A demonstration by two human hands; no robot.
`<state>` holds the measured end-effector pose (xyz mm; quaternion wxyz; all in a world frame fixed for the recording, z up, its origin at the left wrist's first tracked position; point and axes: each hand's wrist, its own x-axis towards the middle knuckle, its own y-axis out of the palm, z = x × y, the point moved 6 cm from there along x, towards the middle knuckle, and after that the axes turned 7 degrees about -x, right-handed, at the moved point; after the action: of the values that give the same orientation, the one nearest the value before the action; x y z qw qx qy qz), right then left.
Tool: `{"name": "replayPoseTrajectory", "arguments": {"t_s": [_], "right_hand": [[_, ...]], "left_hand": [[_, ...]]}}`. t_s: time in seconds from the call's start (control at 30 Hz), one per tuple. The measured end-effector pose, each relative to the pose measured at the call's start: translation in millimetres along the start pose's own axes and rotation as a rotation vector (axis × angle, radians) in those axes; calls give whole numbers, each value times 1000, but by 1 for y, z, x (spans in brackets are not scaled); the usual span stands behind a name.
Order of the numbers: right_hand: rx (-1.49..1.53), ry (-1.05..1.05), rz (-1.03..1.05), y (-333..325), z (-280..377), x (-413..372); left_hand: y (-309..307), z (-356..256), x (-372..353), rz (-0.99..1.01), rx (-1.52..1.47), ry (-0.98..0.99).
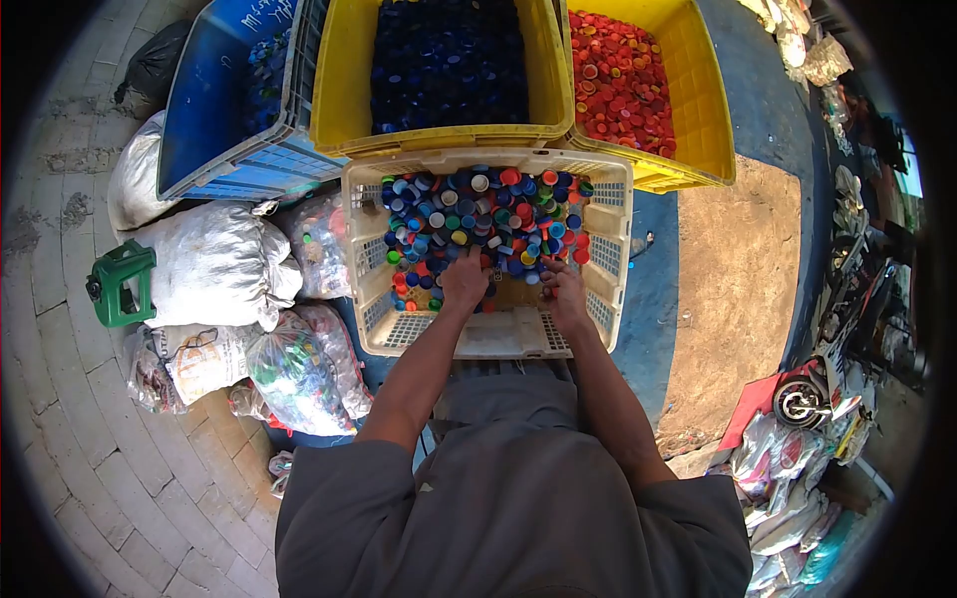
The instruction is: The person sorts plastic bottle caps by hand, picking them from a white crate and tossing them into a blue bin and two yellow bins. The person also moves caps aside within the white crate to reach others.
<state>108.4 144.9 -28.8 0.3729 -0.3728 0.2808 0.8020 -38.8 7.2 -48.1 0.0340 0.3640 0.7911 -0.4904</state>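
A white plastic crate (623, 214) stands in front of me, holding a mixed heap of plastic bottle caps (478, 214) in blue, red, white, green and yellow. My left hand (466, 282) reaches into the near middle of the heap, fingers stretched out among the caps, their tips partly hidden. To its right, my right hand (565, 299) is closed, with its fingers curled around what looks like a bottle cap at the heap's near edge. Part of the crate's floor shows between the hands and its near wall.
Beyond the crate stand a yellow bin (344, 75) of dark blue caps, another yellow bin (698, 90) of red caps and a blue crate (204, 110). Filled sacks (214, 264) and a green plastic container (122, 284) lie left. A motorbike wheel (800, 400) and bags stand right.
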Motion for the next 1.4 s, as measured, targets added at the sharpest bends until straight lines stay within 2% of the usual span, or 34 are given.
{"name": "replayPoseTrajectory", "arguments": {"t_s": [0.2, 0.4, 0.5, 0.6, 0.7, 0.73, 0.83, 1.03, 1.23, 1.33, 1.4], "right_hand": [[-17, -50, -15, -4, 4, 1], [-27, -55, 4, -4, 7, 11], [-68, -103, 27, -4, 10, 27], [-578, -365, -162, 3, 35, 45], [-1014, -549, -206, 24, 64, 55], [-1097, -633, -244, 32, 70, 58], [-1277, -715, -266, 52, 85, 59], [-1559, -607, -213, 61, 82, 82], [-1515, -726, -235, 68, 93, 68], [-1100, -874, -170, 63, 93, 70], [-826, -711, -50, 54, 87, 74]], "left_hand": [[10, 9, 5, -49, -7, 9], [-10, 4, -2, -170, -223, 64], [-24, 3, -3, -97, -568, -89], [-13, 13, -9, 148, -1349, -390], [-20, 14, -22, 207, -1829, -415], [-24, 15, -25, 198, -1851, -420], [-31, 18, -36, 171, -1906, -426], [-34, 18, -53, 145, -2023, -456], [-40, 3, -56, 153, -2095, -459], [-42, -3, -50, 174, -2115, -434], [-44, -8, -42, 213, -2140, -377]]}}
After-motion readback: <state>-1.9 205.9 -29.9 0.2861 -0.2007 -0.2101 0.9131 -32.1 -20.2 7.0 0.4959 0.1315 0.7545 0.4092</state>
